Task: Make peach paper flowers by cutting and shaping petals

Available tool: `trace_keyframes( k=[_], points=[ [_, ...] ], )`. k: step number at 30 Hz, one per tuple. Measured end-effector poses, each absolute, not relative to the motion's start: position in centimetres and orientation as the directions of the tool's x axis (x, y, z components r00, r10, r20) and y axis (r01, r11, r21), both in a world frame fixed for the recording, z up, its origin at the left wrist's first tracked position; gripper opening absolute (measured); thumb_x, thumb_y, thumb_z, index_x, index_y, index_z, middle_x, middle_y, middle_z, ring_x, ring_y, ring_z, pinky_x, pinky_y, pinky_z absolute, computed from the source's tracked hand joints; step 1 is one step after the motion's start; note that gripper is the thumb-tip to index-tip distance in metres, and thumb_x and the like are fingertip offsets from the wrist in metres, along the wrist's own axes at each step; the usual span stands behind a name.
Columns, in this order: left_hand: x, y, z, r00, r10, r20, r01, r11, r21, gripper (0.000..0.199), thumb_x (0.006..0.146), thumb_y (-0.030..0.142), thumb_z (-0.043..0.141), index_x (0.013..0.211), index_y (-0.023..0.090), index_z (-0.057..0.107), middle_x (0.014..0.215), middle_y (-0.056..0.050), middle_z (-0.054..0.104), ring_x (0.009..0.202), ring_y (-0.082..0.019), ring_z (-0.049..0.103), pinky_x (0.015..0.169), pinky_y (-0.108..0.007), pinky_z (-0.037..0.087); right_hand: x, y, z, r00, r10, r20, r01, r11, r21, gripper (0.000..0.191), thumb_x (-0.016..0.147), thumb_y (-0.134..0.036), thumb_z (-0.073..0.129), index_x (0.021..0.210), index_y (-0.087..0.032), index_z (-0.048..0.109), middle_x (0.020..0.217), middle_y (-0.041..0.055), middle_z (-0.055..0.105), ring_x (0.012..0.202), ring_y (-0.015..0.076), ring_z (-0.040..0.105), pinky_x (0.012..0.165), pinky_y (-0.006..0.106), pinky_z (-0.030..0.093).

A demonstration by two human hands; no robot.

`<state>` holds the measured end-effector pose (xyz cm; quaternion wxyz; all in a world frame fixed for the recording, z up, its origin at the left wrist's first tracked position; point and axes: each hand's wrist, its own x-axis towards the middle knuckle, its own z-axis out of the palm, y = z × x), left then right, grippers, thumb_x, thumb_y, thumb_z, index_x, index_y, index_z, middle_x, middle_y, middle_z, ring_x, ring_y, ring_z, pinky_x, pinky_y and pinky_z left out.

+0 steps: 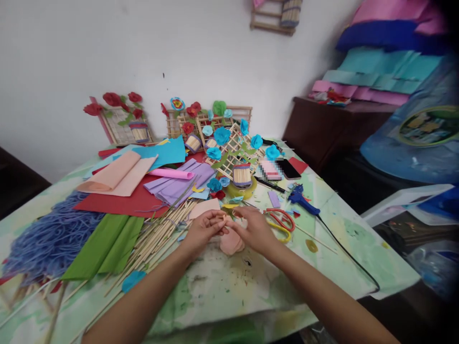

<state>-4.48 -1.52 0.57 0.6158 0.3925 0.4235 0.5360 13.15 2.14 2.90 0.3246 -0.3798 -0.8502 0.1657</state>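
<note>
My left hand (pixel 207 229) and my right hand (pixel 253 229) meet at the middle of the table's near part. Between their fingertips they pinch a small piece of peach paper (pixel 225 217), mostly hidden by the fingers. Just below, a peach paper petal piece (pixel 231 242) lies on the tablecloth; whether it joins the pinched piece I cannot tell. Behind my left hand rests a flat peach sheet (pixel 204 208). Close to the right of my right hand lie scissors with red and yellow handles (pixel 280 220), their blades partly covered by the hand.
Thin sticks (pixel 165 229), green paper (pixel 103 246) and blue yarn (pixel 57 239) fill the left side. Lattice frames with paper flowers (pixel 236 153) stand at the back. On the right are a blue glue gun (pixel 304 200) with its cord and a dark phone (pixel 289 169).
</note>
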Motion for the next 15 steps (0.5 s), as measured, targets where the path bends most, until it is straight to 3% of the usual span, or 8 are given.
trace_keyframes(
  k=[4, 9, 15],
  points=[
    [-4.4, -1.3, 0.3, 0.002, 1.000, -0.031, -0.281, 0.030, 0.959, 0.037, 0.060, 0.030, 0.078, 0.088, 0.014, 0.058, 0.075, -0.003, 0.069, 0.062, -0.013, 0.063, 0.059, -0.023, 0.049, 9.7, 2.1, 1.2, -0.444, 0.788, 0.426, 0.397, 0.600, -0.695, 0.016, 0.080, -0.030, 0.059, 0.087, -0.017, 0.065, 0.078, 0.0052, 0.064, 0.076, 0.0176, 0.056, 0.068, 0.029, 0.043],
    [-4.3, -1.2, 0.0, -0.015, 1.000, -0.026, -0.264, 0.021, 0.964, 0.037, 0.061, 0.032, 0.077, 0.084, 0.016, 0.053, 0.064, 0.000, 0.067, 0.058, -0.012, 0.062, 0.058, -0.023, 0.048, 9.1, 2.7, -1.2, -0.340, 0.875, 0.344, 0.117, 0.403, -0.908, 0.015, 0.078, -0.029, 0.059, 0.085, -0.018, 0.067, 0.078, 0.0042, 0.066, 0.069, 0.0151, 0.057, 0.063, 0.027, 0.044],
    [-4.2, -1.2, -0.4, -0.038, 0.997, -0.061, -0.187, 0.053, 0.981, 0.031, 0.065, 0.036, 0.073, 0.076, 0.016, 0.053, 0.063, 0.000, 0.064, 0.058, -0.012, 0.063, 0.060, -0.022, 0.048, 9.6, 2.9, -2.1, -0.332, 0.902, 0.275, -0.103, 0.255, -0.961, 0.015, 0.071, -0.033, 0.064, 0.074, -0.018, 0.068, 0.072, 0.0036, 0.066, 0.066, 0.0155, 0.058, 0.061, 0.027, 0.045]
  ],
)
